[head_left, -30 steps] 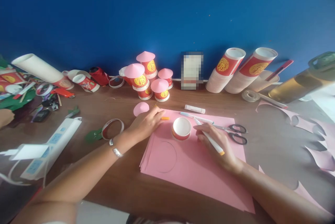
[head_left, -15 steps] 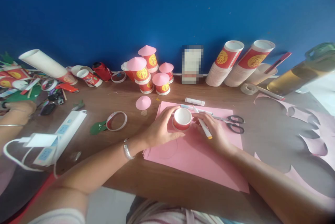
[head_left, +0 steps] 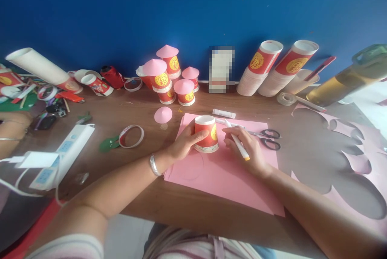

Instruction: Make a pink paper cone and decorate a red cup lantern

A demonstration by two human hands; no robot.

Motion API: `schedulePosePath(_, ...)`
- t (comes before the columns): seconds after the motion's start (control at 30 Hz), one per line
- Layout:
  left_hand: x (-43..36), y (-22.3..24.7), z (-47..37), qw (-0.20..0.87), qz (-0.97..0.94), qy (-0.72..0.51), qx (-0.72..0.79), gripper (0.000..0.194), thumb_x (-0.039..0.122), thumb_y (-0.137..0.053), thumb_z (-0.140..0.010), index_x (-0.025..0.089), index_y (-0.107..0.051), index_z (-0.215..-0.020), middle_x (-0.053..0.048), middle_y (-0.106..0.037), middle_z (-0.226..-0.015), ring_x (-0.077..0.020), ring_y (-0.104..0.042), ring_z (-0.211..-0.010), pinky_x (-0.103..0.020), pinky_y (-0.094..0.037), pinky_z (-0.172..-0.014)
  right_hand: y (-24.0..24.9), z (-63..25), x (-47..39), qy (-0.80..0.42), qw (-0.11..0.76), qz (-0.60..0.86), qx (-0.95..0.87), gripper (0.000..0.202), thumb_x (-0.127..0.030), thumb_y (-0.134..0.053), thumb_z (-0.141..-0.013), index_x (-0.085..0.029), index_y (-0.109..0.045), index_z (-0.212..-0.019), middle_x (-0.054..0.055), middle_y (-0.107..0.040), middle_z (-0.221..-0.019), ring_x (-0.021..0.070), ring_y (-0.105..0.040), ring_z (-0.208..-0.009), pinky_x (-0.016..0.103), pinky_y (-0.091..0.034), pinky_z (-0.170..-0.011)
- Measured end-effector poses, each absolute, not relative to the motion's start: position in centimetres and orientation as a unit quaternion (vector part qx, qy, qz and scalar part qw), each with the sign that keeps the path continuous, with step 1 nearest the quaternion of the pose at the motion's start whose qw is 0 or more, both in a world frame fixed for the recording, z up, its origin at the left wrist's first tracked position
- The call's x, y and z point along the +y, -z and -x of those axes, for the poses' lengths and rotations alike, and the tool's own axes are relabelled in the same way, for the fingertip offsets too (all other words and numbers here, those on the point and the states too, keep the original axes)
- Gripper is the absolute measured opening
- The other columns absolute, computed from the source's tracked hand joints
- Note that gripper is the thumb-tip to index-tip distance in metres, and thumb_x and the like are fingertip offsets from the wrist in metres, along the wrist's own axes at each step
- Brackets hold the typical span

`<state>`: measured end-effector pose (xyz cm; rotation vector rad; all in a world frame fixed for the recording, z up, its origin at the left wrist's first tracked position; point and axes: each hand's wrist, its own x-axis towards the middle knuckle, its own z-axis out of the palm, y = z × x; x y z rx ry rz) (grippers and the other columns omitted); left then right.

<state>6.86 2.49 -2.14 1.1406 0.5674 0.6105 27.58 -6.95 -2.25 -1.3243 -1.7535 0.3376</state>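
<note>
My left hand point(head_left: 186, 142) is wrapped round the side of a red paper cup point(head_left: 203, 134) with a yellow emblem. The cup has its narrow white end up and its patterned rim down, over pink paper point(head_left: 229, 178). I cannot tell whether the rim touches the sheet. Between the fingers of my right hand point(head_left: 246, 146) is a white marker point(head_left: 241, 146) with an orange end, its tip close to the cup's right side. A faint drawn curve shows on the paper below my left hand. Scissors point(head_left: 270, 138) with dark handles lie across the paper's right part.
A glue stick point(head_left: 223, 113) and a pink paper cone point(head_left: 163, 115) lie beyond the paper. Cone-topped cups point(head_left: 173, 63) stand behind. Stacked cups point(head_left: 256, 61), a tape roll point(head_left: 286, 98) and paper scraps point(head_left: 356, 162) are right. A power strip point(head_left: 65, 156) and another person's arm point(head_left: 13, 130) are left.
The cup's red side and emblem now face me, where mostly its white end showed before. My left thumb has moved onto its front. My right hand has shifted slightly right with the marker.
</note>
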Motion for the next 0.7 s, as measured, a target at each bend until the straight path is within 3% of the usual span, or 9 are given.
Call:
schedulePosePath(0.2,2.2,1.8,-6.9,0.751,-0.546,-0.258,0.268,0.059,0.047,-0.074,-0.087,0.016,-0.054,-0.133,-0.015,-0.069,-0.123,-0.026,-0.068,-0.109,-0.039,-0.055,-0.093,3.1,-26.7,-7.4,-0.136,0.414,0.523,-0.733,0.042,-0.041,-0.066,-0.096,-0.023,-0.05,-0.13,0.006,-0.063,-0.101,0.0173,-0.066,-0.077,0.033,-0.057,-0.07)
schedulePosePath(0.5,2.5,1.9,-6.7,0.813,-0.498,-0.254,0.163,0.053,0.057,-0.053,-0.097,0.018,-0.06,-0.133,-0.016,-0.066,-0.133,-0.0297,-0.066,-0.12,-0.044,-0.054,-0.101,3.2,-26.6,-7.5,-0.149,0.397,0.541,-0.726,0.048,-0.041,-0.066,-0.096,-0.024,-0.047,-0.137,0.008,-0.063,-0.108,0.019,-0.067,-0.082,0.035,-0.058,-0.074)
schedulePosePath(0.7,2.6,1.4,-6.6,0.776,-0.569,-0.213,0.17,0.072,0.035,-0.082,-0.079,0.022,-0.048,-0.141,-0.013,-0.068,-0.119,-0.0267,-0.068,-0.109,-0.04,-0.058,-0.09,3.2,-26.6,-7.2,-0.156,0.41,0.536,-0.722,0.048,-0.038,-0.067,-0.096,-0.022,-0.048,-0.136,0.007,-0.064,-0.105,0.0161,-0.065,-0.073,0.033,-0.056,-0.07)
